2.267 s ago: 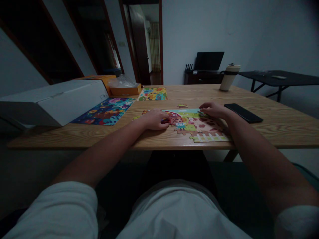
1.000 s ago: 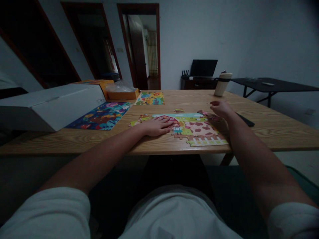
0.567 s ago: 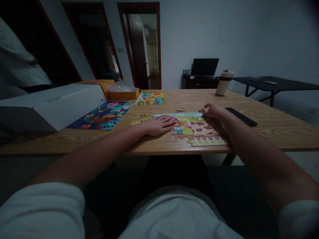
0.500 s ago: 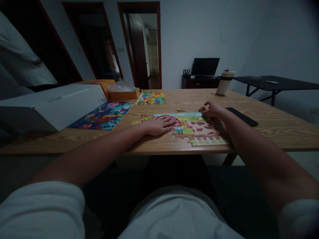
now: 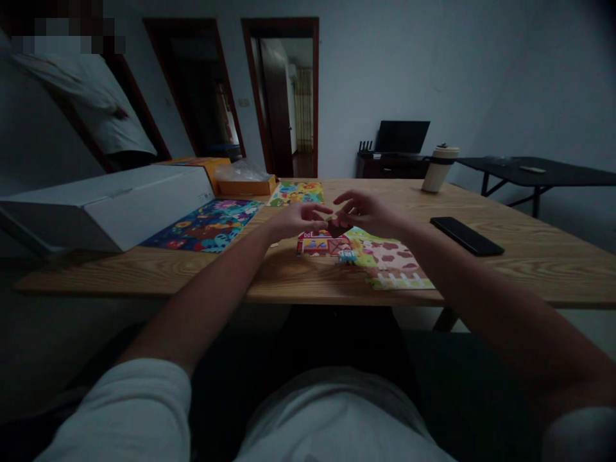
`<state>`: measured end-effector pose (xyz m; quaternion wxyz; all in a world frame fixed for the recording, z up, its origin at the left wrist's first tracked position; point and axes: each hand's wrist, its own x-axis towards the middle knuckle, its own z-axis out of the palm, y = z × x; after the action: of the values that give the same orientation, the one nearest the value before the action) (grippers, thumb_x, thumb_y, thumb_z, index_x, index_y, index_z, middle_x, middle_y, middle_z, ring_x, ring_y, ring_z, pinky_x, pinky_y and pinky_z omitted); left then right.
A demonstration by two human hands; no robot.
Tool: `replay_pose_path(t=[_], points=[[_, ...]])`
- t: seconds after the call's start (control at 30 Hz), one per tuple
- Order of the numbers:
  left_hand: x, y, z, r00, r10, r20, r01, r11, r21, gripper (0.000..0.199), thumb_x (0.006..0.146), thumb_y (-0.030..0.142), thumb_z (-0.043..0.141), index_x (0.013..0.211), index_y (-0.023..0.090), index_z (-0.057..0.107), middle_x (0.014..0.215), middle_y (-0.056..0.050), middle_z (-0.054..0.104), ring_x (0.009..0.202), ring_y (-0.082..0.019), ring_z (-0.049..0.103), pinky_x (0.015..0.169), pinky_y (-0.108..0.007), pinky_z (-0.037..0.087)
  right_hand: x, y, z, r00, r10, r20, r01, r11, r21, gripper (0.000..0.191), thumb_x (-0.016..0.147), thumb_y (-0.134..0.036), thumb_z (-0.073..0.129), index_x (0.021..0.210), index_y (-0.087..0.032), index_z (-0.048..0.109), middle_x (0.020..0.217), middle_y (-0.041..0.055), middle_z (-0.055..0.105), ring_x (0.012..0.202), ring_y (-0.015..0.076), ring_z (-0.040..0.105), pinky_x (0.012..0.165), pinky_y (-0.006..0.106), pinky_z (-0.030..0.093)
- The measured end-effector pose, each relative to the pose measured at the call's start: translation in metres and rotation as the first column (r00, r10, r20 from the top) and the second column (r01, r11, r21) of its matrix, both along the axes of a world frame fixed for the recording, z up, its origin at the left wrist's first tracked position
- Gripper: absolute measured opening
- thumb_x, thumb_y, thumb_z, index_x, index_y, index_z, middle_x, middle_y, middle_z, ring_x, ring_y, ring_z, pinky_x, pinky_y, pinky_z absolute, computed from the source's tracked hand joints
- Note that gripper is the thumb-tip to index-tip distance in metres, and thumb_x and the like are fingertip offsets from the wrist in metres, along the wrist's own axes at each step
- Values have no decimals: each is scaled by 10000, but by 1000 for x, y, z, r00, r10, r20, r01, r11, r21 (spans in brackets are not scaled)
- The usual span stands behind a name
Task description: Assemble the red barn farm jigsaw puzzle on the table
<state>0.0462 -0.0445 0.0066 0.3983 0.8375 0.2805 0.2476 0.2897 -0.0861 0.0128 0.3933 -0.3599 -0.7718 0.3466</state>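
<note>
My left hand (image 5: pixel 297 220) and my right hand (image 5: pixel 368 213) meet over the upper part of a partly assembled jigsaw puzzle (image 5: pixel 389 255). Between their fingertips is a small puzzle piece (image 5: pixel 339 227), dark and partly covered. The fingers of both hands curve in and close on it. Below them the puzzle shows a red barn, a pink and brown spotted area and a white fence along the bottom. Its left and lower edges are uneven. My hands and forearms hide its top and right parts.
A blue picture sheet (image 5: pixel 206 224) and a yellow one (image 5: pixel 305 192) lie beyond on the wooden table (image 5: pixel 481 276). A white box (image 5: pixel 144 205) and an orange tray (image 5: pixel 248 187) stand left. Right are a black phone (image 5: pixel 466 236) and a cup (image 5: pixel 439 170). A person (image 5: pixel 103 109) stands far left.
My left hand has lifted off the puzzle, and my right hand has come left from its upper right edge. They now meet around a puzzle piece. The view has shifted slightly.
</note>
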Motion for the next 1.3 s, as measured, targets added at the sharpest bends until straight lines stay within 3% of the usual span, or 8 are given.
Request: replay_pose_path(t=[0.17, 0.33, 0.47, 0.63, 0.73, 0.87, 1.1, 1.3], points=[[0, -8, -4, 999, 36, 30, -38, 998, 43, 363, 814, 401, 747, 1039, 116, 731, 1015, -124, 764, 902, -207, 713, 835, -355, 554, -11, 0, -12, 989, 74, -131, -87, 991, -97, 269, 802, -421, 760, 970, -240, 655, 912, 53, 742, 842, 207, 696, 757, 363, 566], [-10, 5, -1, 993, 120, -21, -118, 989, 91, 353, 797, 413, 744, 1015, 136, 741, 985, -97, 760, 869, -192, 692, 809, -343, 540, 20, 17, -25, 968, -198, -157, 180, 976, -119, 289, 885, -481, 630, 1018, -227, 663, 920, 58, 718, 763, 167, 657, 711, 323, 527], [-26, 14, 2, 961, 271, 60, -277, 952, 133, 325, 793, 387, 716, 996, 134, 707, 973, -85, 735, 853, -177, 659, 773, -321, 523, 38, 25, -35, 918, -361, 163, 357, 933, 51, 315, 891, -473, 633, 1048, -203, 677, 931, 92, 723, 777, 200, 650, 686, 322, 512], [-48, 23, 7, 890, 438, 126, -453, 880, 145, 237, 783, 348, 673, 910, 149, 650, 845, -47, 680, 704, -138, 587, 651, -278, 470, 30, 9, -40, 718, -205, 665, 211, 975, 72, 518, 800, -645, 692, 1121, -240, 725, 939, 105, 737, 786, 253, 668, 683, 351, 491], [-57, 30, 7, 898, 439, 22, -438, 890, 125, 225, 752, 340, 687, 874, 156, 643, 812, -37, 671, 662, -134, 570, 614, -268, 442, 22, 0, -39, 661, -125, 740, 156, 987, 28, 542, 755, -730, 677, 1037, -272, 740, 887, 85, 738, 761, 260, 665, 660, 353, 469], [-69, 37, 8, 888, 419, -187, -401, 907, 128, 295, 725, 414, 727, 875, 164, 690, 877, -63, 720, 754, -175, 629, 651, -272, 448, 20, -1, -40, 682, -83, 727, 124, 992, -3, 466, 777, -696, 672, 983, -281, 717, 956, 67, 746, 803, 252, 660, 679, 342, 463], [-97, 40, 12, 754, 468, -461, -440, 881, 175, 433, 703, 526, 735, 1006, 217, 761, 989, -71, 766, 872, -223, 673, 703, -258, 481, 24, 1, -41, 662, -86, 744, 138, 990, -8, 549, 798, -703, 641, 1139, -277, 704, 1018, 69, 748, 872, 252, 675, 729, 330, 482], [-99, 26, 20, 421, 507, -752, -442, 839, 318, 1035, 574, 751, 770, 1460, 282, 518, 1479, -107, 544, 1239, -340, 575, 941, -331, 464, 26, 1, -35, 643, -80, 762, 195, 979, -62, 654, 855, -688, 582, 1342, -255, 632, 1010, 91, 753, 779, 239, 686, 688, 330, 496]])
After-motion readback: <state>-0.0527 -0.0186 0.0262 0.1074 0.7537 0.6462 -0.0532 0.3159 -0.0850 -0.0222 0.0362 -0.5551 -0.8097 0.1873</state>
